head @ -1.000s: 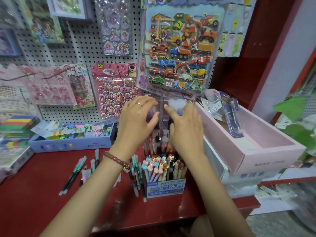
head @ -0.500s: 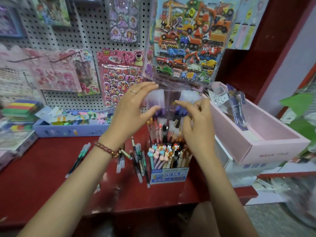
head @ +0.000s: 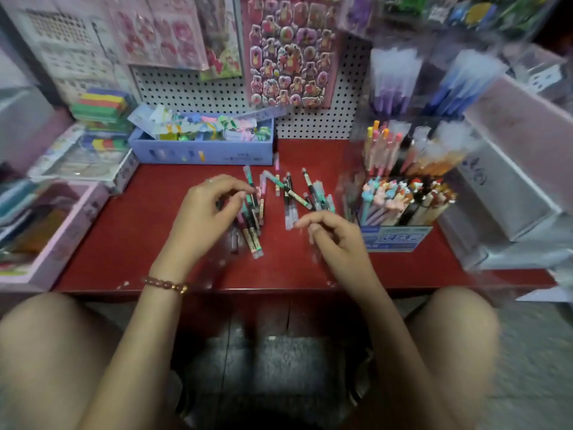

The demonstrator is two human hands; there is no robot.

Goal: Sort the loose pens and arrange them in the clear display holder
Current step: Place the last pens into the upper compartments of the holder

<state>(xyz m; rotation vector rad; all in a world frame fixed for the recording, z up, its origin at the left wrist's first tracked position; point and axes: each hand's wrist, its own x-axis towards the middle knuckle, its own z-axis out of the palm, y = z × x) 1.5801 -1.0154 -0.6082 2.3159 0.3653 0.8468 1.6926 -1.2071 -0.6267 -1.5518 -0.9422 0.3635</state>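
Observation:
Several loose pens point(head: 288, 197) lie scattered on the red table point(head: 130, 231), some in a bundle point(head: 252, 231) under my left hand. My left hand point(head: 207, 218) hovers over that bundle with curved fingers, the fingertips at the pens; motion blur hides whether it grips one. My right hand point(head: 333, 235) is just right of the pile, index finger pointing left, the other fingers loosely curled, nothing visible in it. The clear display holder point(head: 348, 193) stands at the right in tiers, packed with character-topped, orange, purple and blue pens.
A blue box of paper items point(head: 201, 152) sits at the back against the pegboard point(head: 192, 91). A pink tray point(head: 62, 231) lies at the left and a pink box point(head: 524, 128) and a grey box point(head: 502, 200) at the right. My knees are below the table edge.
Both hands have come down from the top tier of the display holder to the loose pens on the table. The view has tilted down and swung left.

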